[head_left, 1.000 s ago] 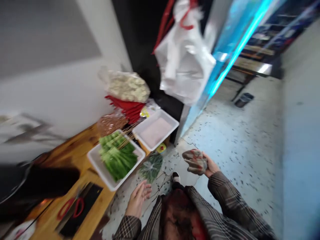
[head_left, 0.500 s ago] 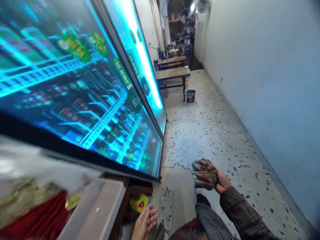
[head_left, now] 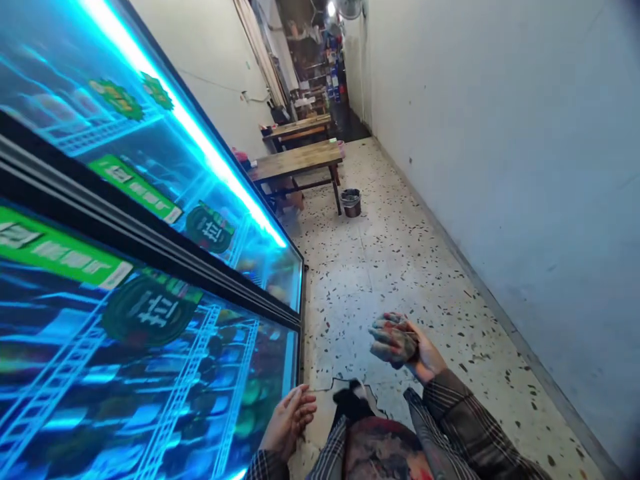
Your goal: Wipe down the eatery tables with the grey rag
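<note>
**Right hand point(head_left: 427, 353) grips a crumpled, red-marked grey cloth bundle point(head_left: 393, 339)**

A plain pale wall point(head_left: 500, 133) lines the right side, beside a cream terrazzo floor with dark chips point(head_left: 390, 267). On the left stands a black-framed, glass-doored fridge point(head_left: 173, 263) lit bright blue, its doors turned to the walkway, presumably so its stock can be seen and reached. Farther off, brown wooden tables point(head_left: 300, 161) stand to the left, which seems to leave the right side free for walking. A dark, round bucket point(head_left: 352, 203) sits on the floor just beside the nearer table's end, perhaps for waste.

Near, the right hand is closed on the bundle's right part, holding it out over the floor, maybe to spare the dark plaid sleeves point(head_left: 470, 420). The left hand point(head_left: 290, 417), well apart from it, holds nothing visible, its fingers loosely curled beside the fridge; whether it touches the glass cannot be told.

The fridge is cut off at left, and glare and reflections blur its contents. The passage's far end is dim and cluttered. Some right-hand fingers are hidden behind the bundle, whose folds leave it unclear whether it is a rag or gloves.
</note>
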